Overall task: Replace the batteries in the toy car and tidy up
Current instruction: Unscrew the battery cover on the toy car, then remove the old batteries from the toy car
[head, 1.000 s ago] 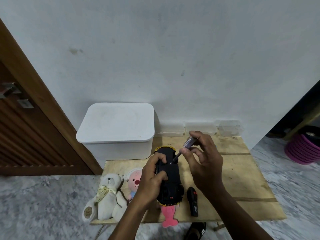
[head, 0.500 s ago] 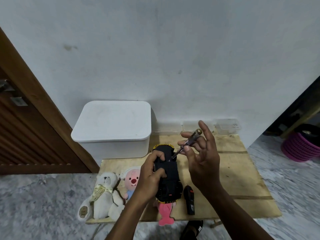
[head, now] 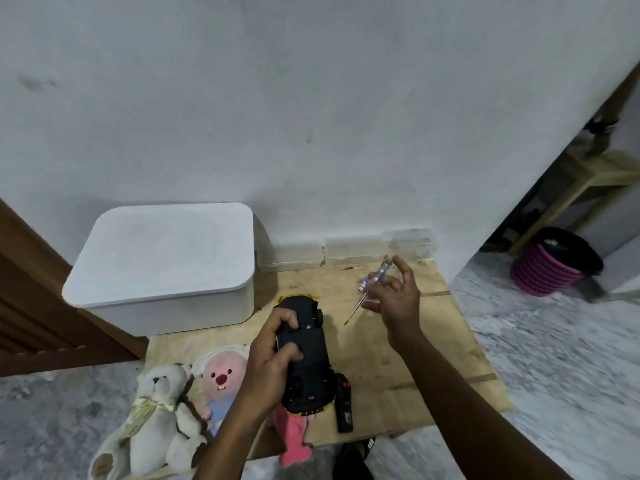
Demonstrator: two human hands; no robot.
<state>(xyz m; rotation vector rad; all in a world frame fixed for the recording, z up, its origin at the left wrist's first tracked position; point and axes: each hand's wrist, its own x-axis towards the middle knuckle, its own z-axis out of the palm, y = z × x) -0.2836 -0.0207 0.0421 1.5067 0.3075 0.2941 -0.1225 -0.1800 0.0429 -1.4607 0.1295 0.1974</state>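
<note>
The screwdriver [head: 372,284] is no longer at the toy car [head: 304,351]. A second ago its tip sat against the car's black underside, near the far end; now the right hand [head: 394,296] has carried it up and off to the right, and the tip hangs in the air over the bare wooden surface [head: 433,344], clear of the car. The right fingers [head: 403,268] hold the clear handle only loosely, spread rather than clenched, as if the tool is about to be laid down.

The left hand [head: 273,355] has not let go. Its fingers are wrapped firmly round the left side of the car, which is held upside down above the surface, between the white box [head: 162,265] and the black remote control [head: 344,401].

My reading is that the screw of the battery cover has been worked loose, or that the turning has paused; the screw itself is too small to make out, and the cover looks to be in place. If the screw is out, the likely next move is to put the screwdriver down on the surface and free the right hand to lift the cover. The soft toys [head: 166,414] lie untouched at the near left edge.
</note>
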